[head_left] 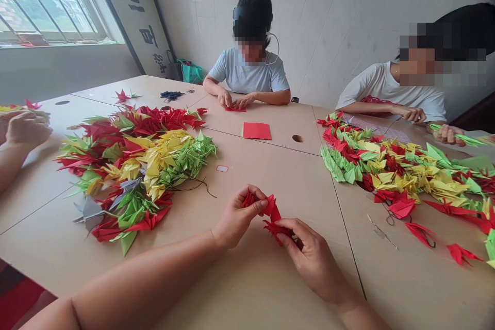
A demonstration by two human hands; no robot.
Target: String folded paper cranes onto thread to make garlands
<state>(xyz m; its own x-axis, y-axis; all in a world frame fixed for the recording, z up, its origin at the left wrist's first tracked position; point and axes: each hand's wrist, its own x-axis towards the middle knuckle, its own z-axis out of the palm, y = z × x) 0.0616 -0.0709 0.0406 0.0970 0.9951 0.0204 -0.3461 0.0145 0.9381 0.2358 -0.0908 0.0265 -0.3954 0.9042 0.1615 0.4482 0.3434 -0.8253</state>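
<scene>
A small red folded paper crane is held just above the beige table between both my hands. My left hand pinches its upper left part with fingers closed. My right hand grips its lower right part, fingers curled around the paper. Part of the red paper is hidden behind my fingers.
A heap of red, yellow and green paper cranes lies to the left, another heap to the right. A red paper sheet and a table hole lie ahead. Two people sit across folding; another person's hand is at far left.
</scene>
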